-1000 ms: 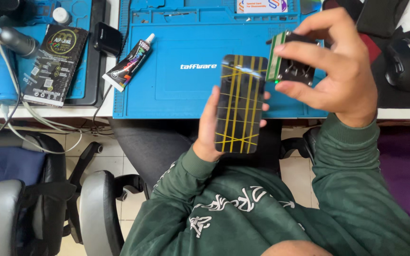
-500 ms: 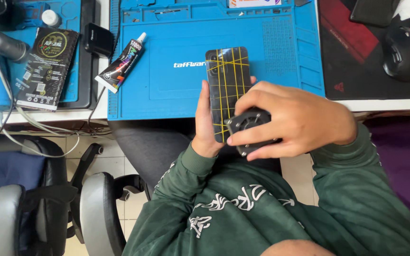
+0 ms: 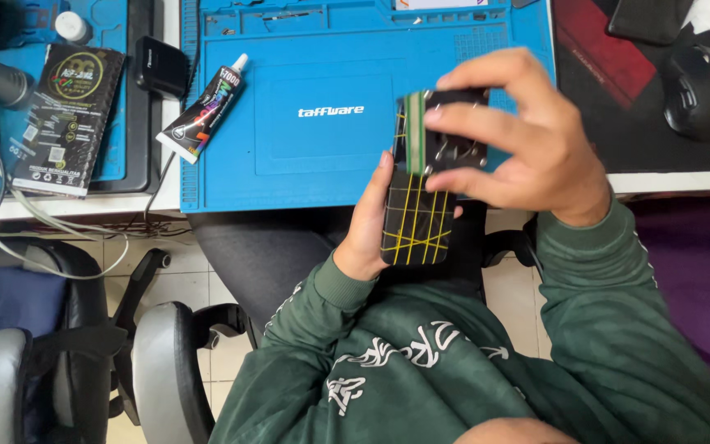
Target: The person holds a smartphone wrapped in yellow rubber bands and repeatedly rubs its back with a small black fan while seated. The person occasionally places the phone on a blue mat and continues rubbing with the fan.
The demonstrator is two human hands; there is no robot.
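My left hand (image 3: 365, 226) holds a black phone (image 3: 417, 224) wrapped in several thin yellow bands, just in front of the desk's edge above my lap. My right hand (image 3: 519, 140) grips a small black roller tool (image 3: 445, 131) with a green-edged wheel, held over the phone's upper end. The top of the phone is hidden behind the tool and my fingers. Both arms wear green sleeves.
A blue work mat (image 3: 322, 107) covers the desk ahead. A glue tube (image 3: 203, 111) and a small black box (image 3: 160, 67) lie at its left, with a black packet (image 3: 63, 115) farther left. A black mouse (image 3: 700, 90) sits on a dark pad (image 3: 618, 82). Office chairs (image 3: 84, 362) stand at lower left.
My right hand pressed the roller tool down low on the phone half a second ago. It has now lifted the tool up to the phone's top end.
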